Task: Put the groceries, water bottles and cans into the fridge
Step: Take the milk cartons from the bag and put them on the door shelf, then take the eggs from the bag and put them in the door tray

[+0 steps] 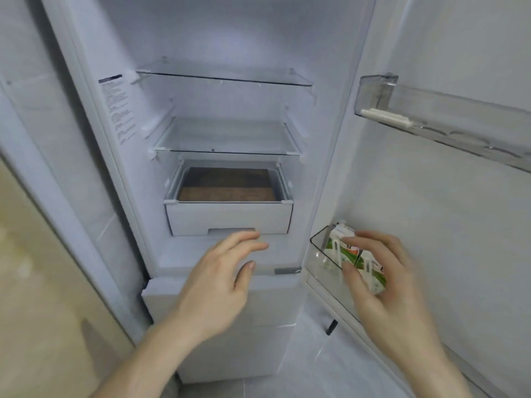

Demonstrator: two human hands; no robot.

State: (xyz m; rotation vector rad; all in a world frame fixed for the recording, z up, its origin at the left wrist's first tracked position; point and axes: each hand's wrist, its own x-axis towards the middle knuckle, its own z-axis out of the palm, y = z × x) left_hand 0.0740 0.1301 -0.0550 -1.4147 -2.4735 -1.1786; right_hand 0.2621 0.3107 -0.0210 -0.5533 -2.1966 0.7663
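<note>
Head view: the right hand (385,271) grips a small white and green carton (356,255), thumb on its near face and fingers curled over the top and far side. The carton sits tilted in the lower door bin (319,248), a clear plastic tray on the inside of the open fridge door; whether its base rests on the bin floor cannot be told, since the hand covers much of it. A second carton of the same print seems to stand against it, but motion blur makes this uncertain.

The left hand (221,277) holds nothing. Its fingers are straight and loosely spread, reaching toward the white ledge just below the drawer (230,218); it is not clear whether the fingertips touch the ledge.

The drawer is white with a recessed handle in its front, and through its clear top a brown lining shows. Above it are two glass shelves, the lower shelf (227,152) and the upper shelf (224,79). A printed label (117,107) is on the fridge's left inner wall. On the door, higher up, hangs the upper door bin (448,122), also clear plastic. Below the hands lie pale grey floor tiles (316,363).
</note>
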